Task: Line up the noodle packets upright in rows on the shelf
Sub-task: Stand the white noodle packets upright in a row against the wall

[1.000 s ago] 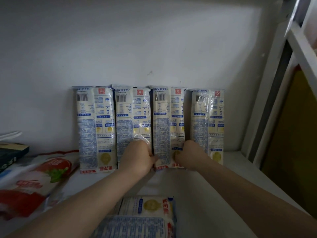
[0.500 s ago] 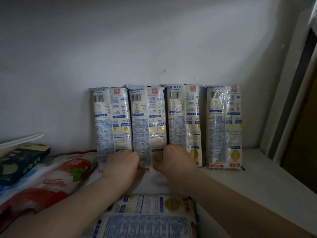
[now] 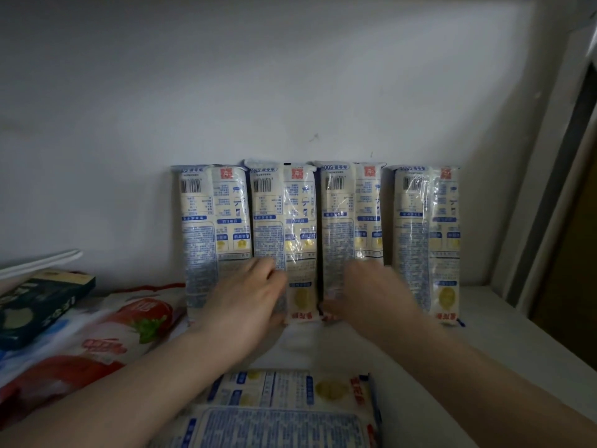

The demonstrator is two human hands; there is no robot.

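Several white-and-blue noodle packets stand upright in a row against the back wall. My left hand (image 3: 245,295) lies flat over the lower parts of the first packet (image 3: 213,221) and the second packet (image 3: 284,221). Blurred by motion, my right hand (image 3: 371,292) rests on the lower part of the third packet (image 3: 352,218), with its thumb near the packet's base. The fourth packet (image 3: 426,234) stands apart at the right with a small gap beside it. Two more noodle packets (image 3: 290,409) lie flat at the front of the shelf between my forearms.
A red-and-white bag (image 3: 97,337) lies flat at the left, with a dark box (image 3: 38,302) and white sheets (image 3: 42,263) behind it. The white shelf floor (image 3: 491,337) runs to a side frame (image 3: 533,195) at the right.
Both hands have moved right along the row's base: the left from beside the second packet onto the first and second, the right from the second's base onto the third. The camera shifted too.
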